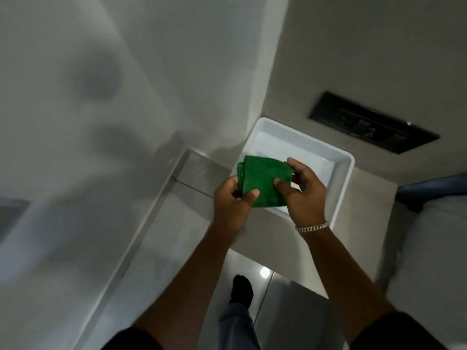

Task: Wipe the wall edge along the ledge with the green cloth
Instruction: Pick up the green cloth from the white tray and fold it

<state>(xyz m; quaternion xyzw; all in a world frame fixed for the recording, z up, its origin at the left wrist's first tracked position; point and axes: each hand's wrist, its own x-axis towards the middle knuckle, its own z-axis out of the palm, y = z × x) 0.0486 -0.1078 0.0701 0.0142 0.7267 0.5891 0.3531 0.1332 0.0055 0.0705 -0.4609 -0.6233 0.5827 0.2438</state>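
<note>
Green cloth [264, 184]: folded into a thick pad, held in the air between both hands, above the near-left corner of a white tray [336, 178].

L hand [231, 200]: closed on the cloth's left edge, thumb on top, fingers underneath.

R hand [302, 190]: closed on the cloth's right edge, thumb on the top face, index finger hooked over the far corner. Chain bracelet [312, 227] on the R wrist.

Tray: sits on a beige ledge [366, 193], in the corner where the ledge meets the white wall [151, 72]. Tray interior looks bare.

Black panel [374, 122]: set in the beige wall behind the ledge, well apart from the hands.

Below: glossy floor tiles [290, 311], one dark shoe [242, 289].
</note>
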